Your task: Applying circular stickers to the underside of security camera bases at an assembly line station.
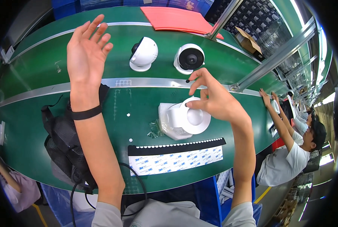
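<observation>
My left hand [87, 53] is raised over the green workbench, palm showing, fingers apart with nothing in them. A dark band circles its wrist. My right hand [218, 94] reaches over a white round-based camera [199, 116] lying on clear plastic wrap [165, 126]. Its thumb tip is at the camera's base, beside a dark spot, and its fingers are bent but apart. By its fingertip appears a small black dot [188, 81]; I cannot tell if it sticks to the finger. In front of me lies a printed white sheet [176, 160] with a black strip [165, 148] edged by white half-rounds.
Two white cameras [146, 53] [189, 58] stand beyond a metal rail [138, 82]. Red foam sheets [176, 19] lie farther back. Left of me are a black mesh bag [65, 140] and a cable [141, 181]. A metal post [275, 56] rises at right, where a co-worker [286, 159] works.
</observation>
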